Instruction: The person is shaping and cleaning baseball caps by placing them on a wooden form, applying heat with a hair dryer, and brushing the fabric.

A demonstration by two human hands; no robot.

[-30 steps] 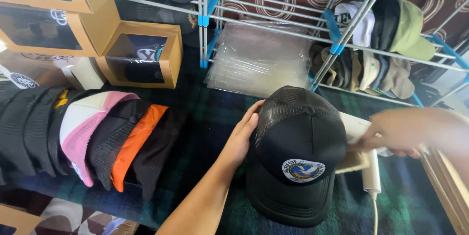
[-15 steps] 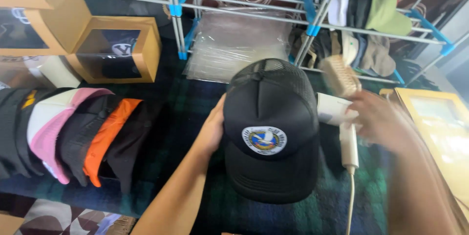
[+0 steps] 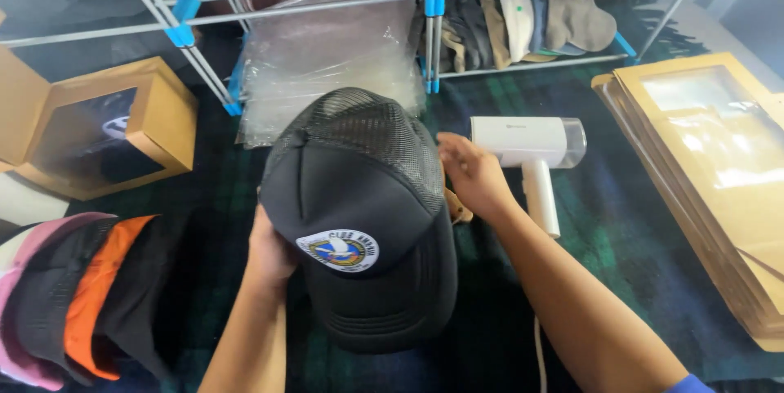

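Black cap [image 3: 363,221] with a mesh back and a round patch sat mid-blanket [image 3: 621,229]. Left hand [image 3: 268,252] gripped its side, fingers tucked under. Right hand [image 3: 474,176] hovered open, holding nothing, beside the white plastic steamer [image 3: 531,152]. Farther back lay shiny clear bags [image 3: 327,50].
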